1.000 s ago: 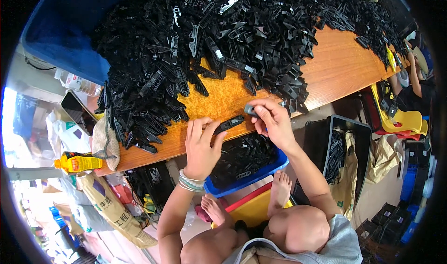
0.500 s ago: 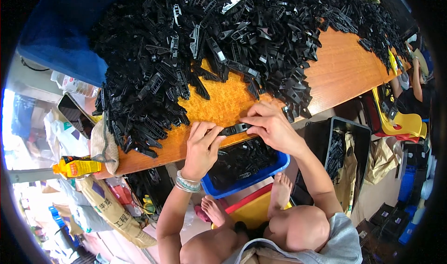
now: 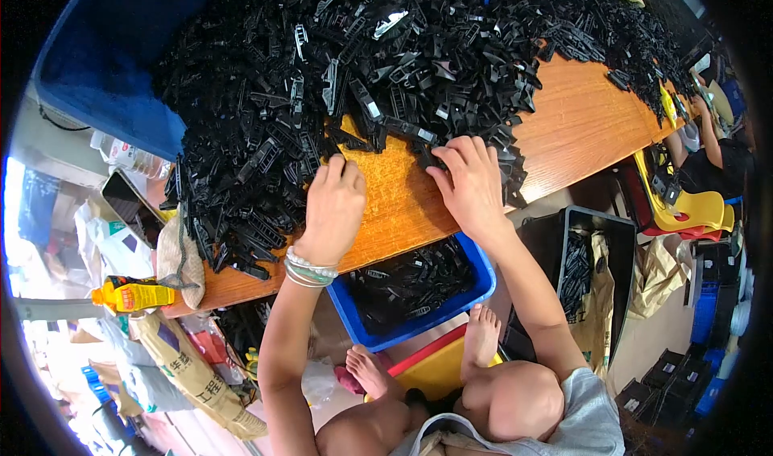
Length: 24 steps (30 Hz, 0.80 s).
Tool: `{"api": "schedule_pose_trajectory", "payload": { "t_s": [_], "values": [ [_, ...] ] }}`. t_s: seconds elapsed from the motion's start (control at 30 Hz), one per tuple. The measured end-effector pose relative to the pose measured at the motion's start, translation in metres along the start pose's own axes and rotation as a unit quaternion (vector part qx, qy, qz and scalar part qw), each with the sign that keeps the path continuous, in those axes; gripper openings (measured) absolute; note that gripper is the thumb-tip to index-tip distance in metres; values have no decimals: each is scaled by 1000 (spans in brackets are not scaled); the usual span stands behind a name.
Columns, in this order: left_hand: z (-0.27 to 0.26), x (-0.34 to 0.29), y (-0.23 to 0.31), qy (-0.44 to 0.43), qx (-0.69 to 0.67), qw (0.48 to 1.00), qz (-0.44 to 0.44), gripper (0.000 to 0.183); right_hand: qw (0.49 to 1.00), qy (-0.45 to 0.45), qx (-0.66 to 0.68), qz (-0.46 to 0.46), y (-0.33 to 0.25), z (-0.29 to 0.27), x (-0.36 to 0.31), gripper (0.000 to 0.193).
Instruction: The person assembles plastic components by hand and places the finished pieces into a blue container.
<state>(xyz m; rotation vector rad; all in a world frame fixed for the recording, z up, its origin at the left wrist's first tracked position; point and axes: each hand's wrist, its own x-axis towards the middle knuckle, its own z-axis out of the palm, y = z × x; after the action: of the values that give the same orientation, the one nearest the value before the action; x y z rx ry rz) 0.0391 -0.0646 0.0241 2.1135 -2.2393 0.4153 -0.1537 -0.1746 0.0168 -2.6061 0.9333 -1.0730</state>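
From the head camera, looking straight down: a huge heap of black plastic parts (image 3: 386, 78) covers most of the wooden table (image 3: 580, 126), leaving a bare patch of orange-brown wood at the near edge. Both hands are down at the front fringe of that heap.

The left hand (image 3: 332, 206) lies palm down, fingers curled loosely forward, fingertips touching the pieces at the heap's edge; whether it has pinched one I cannot tell, the back of the hand hides it. A beaded bracelet (image 3: 310, 269) sits on that wrist. The right hand (image 3: 471, 184) is spread wider, fingers fanned, tips pressing on a few black pieces at the heap's near edge; again no clear grip shows.

These parts look like thin, stiff moulded strips and clips: light, hard, a little glossy, so likely slippery one by one, and they interlock in the heap. I judge a pinch across the narrow middle of a single strip lying loose at the fringe is the best hold; pulling from deeper would drag neighbours along.

Below the table edge, between the knees, a blue bin (image 3: 475, 295) holds more of the same black pieces. At the far left, a yellow bottle (image 3: 133, 295) lies near some sacks.
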Motion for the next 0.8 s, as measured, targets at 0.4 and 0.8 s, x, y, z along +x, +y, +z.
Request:
{"api": "schedule_pose_trajectory", "payload": {
  "t_s": [0.4, 0.8],
  "values": [
    [-18, -56, 51, 182, -595, 734, -271, 23, 999, 17, -32, -16, -14, 8, -12, 15],
    [-7, -63, 41, 119, -415, 885, -174, 20, 949, -152, 270, 66, -20, -7, -48, 32]
  ]
}}
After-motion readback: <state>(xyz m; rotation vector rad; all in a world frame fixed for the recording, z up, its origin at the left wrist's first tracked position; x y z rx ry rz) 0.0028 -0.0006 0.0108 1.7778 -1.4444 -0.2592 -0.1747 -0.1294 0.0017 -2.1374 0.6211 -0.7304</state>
